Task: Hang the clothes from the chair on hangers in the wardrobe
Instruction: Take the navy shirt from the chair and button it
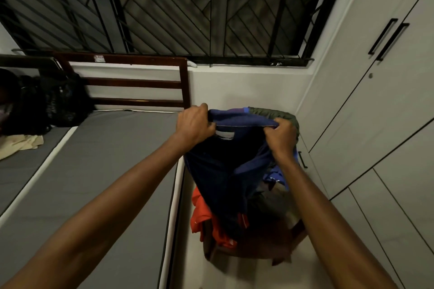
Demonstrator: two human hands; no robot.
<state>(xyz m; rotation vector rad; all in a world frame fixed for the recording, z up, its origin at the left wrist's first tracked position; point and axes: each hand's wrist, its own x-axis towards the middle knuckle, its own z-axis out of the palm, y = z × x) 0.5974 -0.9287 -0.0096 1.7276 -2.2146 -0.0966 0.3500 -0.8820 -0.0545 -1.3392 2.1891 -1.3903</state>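
Both hands, left hand (196, 124) and right hand (283, 136), grip the blue garment (225, 171), fingers curled round its top edge.

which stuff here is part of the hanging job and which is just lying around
Part of the job:
blue garment, gripped by left hand and right hand
orange garment
olive garment
chair
wardrobe, doors closed

Lying about:
black bag on the bed
cream cloth
bed mattress

Blue shirt (231, 164) held up by collar, left hand (195, 124) and right hand (283, 136) each gripping an end. Below at 6 o'clock: chair (263, 241) with red garment (203, 213). Bed (94, 159) at 9, wardrobe (375, 101) at 3.
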